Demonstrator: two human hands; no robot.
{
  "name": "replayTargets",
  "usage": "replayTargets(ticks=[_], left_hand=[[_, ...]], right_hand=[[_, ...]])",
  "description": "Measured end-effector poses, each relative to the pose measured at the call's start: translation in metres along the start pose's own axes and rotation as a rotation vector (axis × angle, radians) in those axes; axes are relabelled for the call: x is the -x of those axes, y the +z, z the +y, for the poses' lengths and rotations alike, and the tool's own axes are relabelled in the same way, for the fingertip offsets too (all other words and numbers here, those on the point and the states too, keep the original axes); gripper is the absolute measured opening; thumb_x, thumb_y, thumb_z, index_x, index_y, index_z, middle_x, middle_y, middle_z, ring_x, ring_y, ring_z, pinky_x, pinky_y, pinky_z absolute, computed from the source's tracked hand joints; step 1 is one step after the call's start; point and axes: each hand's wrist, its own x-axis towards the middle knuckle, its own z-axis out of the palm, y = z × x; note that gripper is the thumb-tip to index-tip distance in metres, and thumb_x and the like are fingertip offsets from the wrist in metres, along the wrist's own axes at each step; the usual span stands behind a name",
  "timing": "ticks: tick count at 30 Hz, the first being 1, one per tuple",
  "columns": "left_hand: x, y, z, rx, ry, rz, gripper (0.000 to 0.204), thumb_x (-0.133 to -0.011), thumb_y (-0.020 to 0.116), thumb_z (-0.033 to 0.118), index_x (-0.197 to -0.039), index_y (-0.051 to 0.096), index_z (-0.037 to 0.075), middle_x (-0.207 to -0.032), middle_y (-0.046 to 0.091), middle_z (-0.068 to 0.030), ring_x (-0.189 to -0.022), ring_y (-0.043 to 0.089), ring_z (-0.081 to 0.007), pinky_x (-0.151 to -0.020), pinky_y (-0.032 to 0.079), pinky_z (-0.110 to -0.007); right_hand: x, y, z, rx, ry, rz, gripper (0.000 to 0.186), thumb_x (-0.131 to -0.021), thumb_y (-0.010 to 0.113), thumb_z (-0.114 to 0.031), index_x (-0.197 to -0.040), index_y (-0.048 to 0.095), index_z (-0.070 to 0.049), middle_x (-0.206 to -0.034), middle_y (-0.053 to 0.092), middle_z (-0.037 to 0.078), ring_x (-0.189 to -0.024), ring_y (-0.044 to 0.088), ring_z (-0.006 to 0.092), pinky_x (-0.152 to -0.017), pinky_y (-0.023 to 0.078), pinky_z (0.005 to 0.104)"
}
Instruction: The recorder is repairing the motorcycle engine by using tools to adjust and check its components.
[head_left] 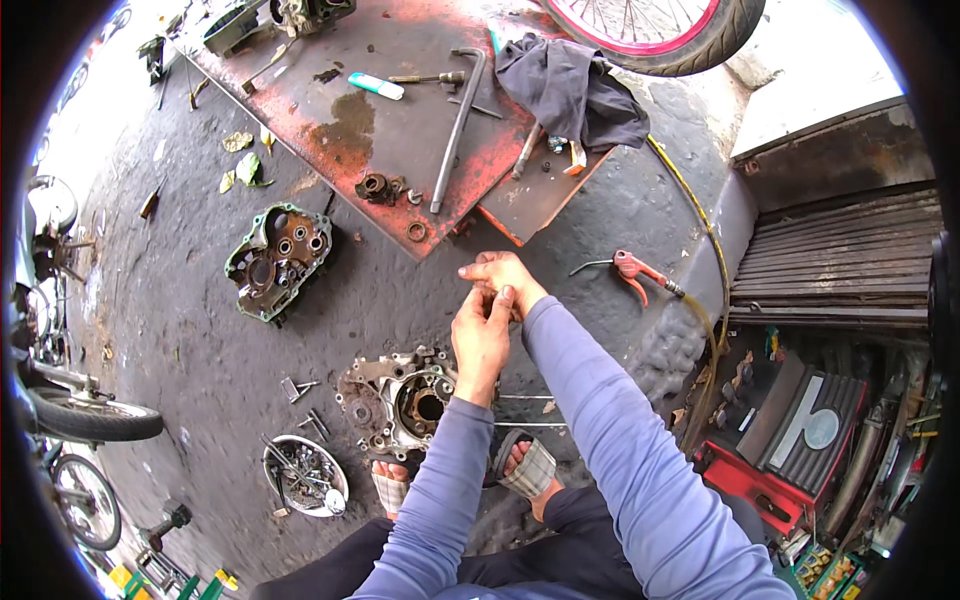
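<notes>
My left hand (481, 343) and my right hand (505, 279) meet in front of me, above the dark floor. The left fingers are curled, with the thumb raised against the right hand. My right fingers are bent and point left. Whatever lies between the fingers is too small or hidden to make out. Below my left hand, an engine crankcase half (372, 405) stands on the floor between my feet and partly behind my wrist. Another crankcase half (280, 262), greenish at its edge with rusty bores, lies to the left of both hands.
A reddish metal sheet (420, 130) carries a bent bar wrench (462, 130), a gear shaft (375, 188) and a dark cloth (570, 85). A red air blow gun (640, 272) with a yellow hose lies right. Near my left foot is a bowl (338, 470) of bolts; a red toolbox (760, 480) stands right.
</notes>
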Motion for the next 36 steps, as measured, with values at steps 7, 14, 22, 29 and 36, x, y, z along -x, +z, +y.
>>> replayTargets(ticks=[7, 14, 22, 29, 36], left_hand=[[0.004, 0.012, -0.001, 0.086, 0.019, 0.132, 0.019, -0.098, 0.067, 0.018, -0.094, 0.064, 0.000, -0.081, 0.066, -0.0003, -0.071, 0.057, -0.0058, -0.064, 0.047, -0.023], [0.008, 0.035, -0.007, 0.521, 0.100, 0.257, 0.022, -0.098, 0.068, 0.017, -0.082, 0.057, 0.007, -0.079, 0.059, 0.0038, -0.071, 0.049, -0.0031, -0.063, 0.041, -0.020], [0.015, 0.035, 0.006, 0.340, 0.138, 0.482, 0.035, -0.097, 0.068, 0.015, -0.070, 0.046, 0.008, -0.066, 0.048, 0.0065, -0.061, 0.038, -0.0022, -0.054, 0.032, -0.021], [0.052, 0.048, 0.000, 0.286, 0.202, 0.469, 0.047, -0.095, 0.066, 0.000, -0.067, 0.030, 0.012, -0.067, 0.031, 0.0091, -0.064, 0.025, -0.0032, -0.057, 0.025, -0.022], [0.043, -0.019, 0.012, 0.409, 0.124, -0.028, 0.028, -0.088, 0.073, 0.007, -0.080, 0.046, 0.009, -0.076, 0.047, 0.0025, -0.068, 0.039, -0.0067, -0.063, 0.034, -0.022]], right_hand=[[0.002, 0.003, 0.002, -0.124, -0.029, -0.070, 0.036, -0.085, 0.068, 0.003, -0.065, 0.043, -0.013, -0.058, 0.041, -0.003, -0.045, 0.038, 0.0082, -0.038, 0.030, 0.0281], [-0.003, 0.003, 0.007, -0.163, -0.033, -0.063, 0.036, -0.084, 0.064, 0.004, -0.064, 0.041, -0.014, -0.059, 0.040, -0.004, -0.047, 0.037, 0.0067, -0.039, 0.030, 0.0277], [0.002, 0.027, 0.011, -0.078, -0.066, 0.047, 0.026, -0.080, 0.061, 0.005, -0.064, 0.046, -0.008, -0.058, 0.042, -0.002, -0.046, 0.041, 0.0093, -0.039, 0.031, 0.0297], [-0.013, -0.017, 0.052, -0.021, 0.039, 0.202, 0.019, -0.084, 0.066, -0.005, -0.070, 0.054, -0.005, -0.056, 0.046, 0.002, -0.043, 0.041, 0.0124, -0.036, 0.033, 0.0323], [-0.016, -0.019, 0.029, -0.143, 0.125, 0.077, 0.024, -0.090, 0.063, -0.006, -0.077, 0.045, -0.015, -0.058, 0.034, -0.007, -0.043, 0.032, 0.0071, -0.042, 0.027, 0.0279]])
